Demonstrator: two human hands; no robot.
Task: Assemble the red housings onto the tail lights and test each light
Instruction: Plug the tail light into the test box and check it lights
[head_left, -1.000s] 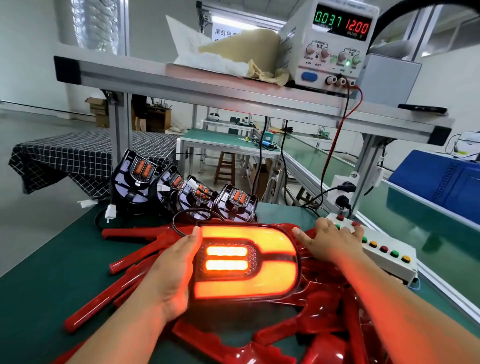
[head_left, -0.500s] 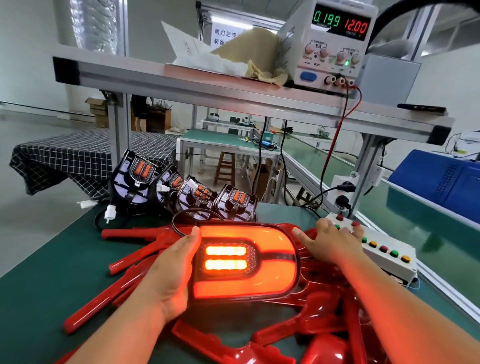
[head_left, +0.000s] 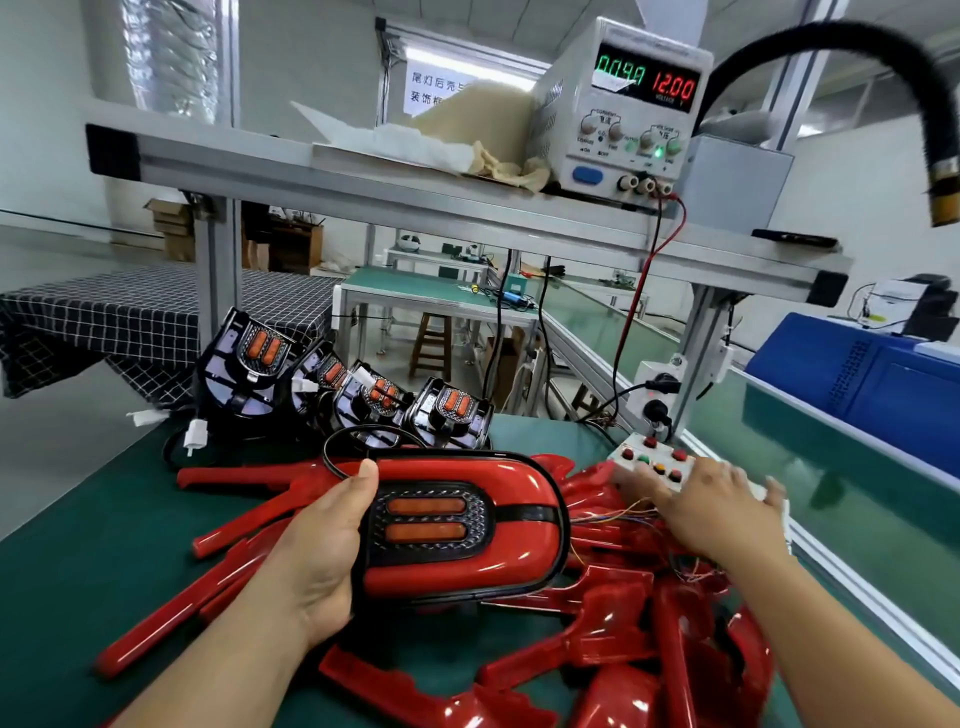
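Holding the light (head_left: 457, 525) in my left hand (head_left: 317, 551), I have my thumb over its top edge and my fingers curled beneath. Its red housing (head_left: 457, 579) is on, and its face is tipped up towards me, between my two hands. It is dark just now. My right hand (head_left: 722, 512) lies with fingers straight and spread over the near end of the button box (head_left: 652, 460). It is blurred, so I cannot tell whether a fingertip is on a button. Thin wires (head_left: 618, 517) run from the light's right side towards my right hand. The supply (head_left: 623, 104), on the shelf (head_left: 363, 192) beyond my right hand, shows twelve volts and a small current.

I judge I am partway through testing this one. The wires worry me most. They are fine and lie across the spare housings (head_left: 597, 597) heaped under both hands, so tugging the light leftwards could snag them on an edge or pull one loose. The test would then read as a dead lamp. My right palm hides part of the box, so a wrong button is easy to hit. One hand alone carries the light, and if it slips it lands on the glossy pile and may scuff. The bare lights (head_left: 358, 389) stand beyond my left hand at the far edge of the bench (head_left: 78, 571), not yet housed.
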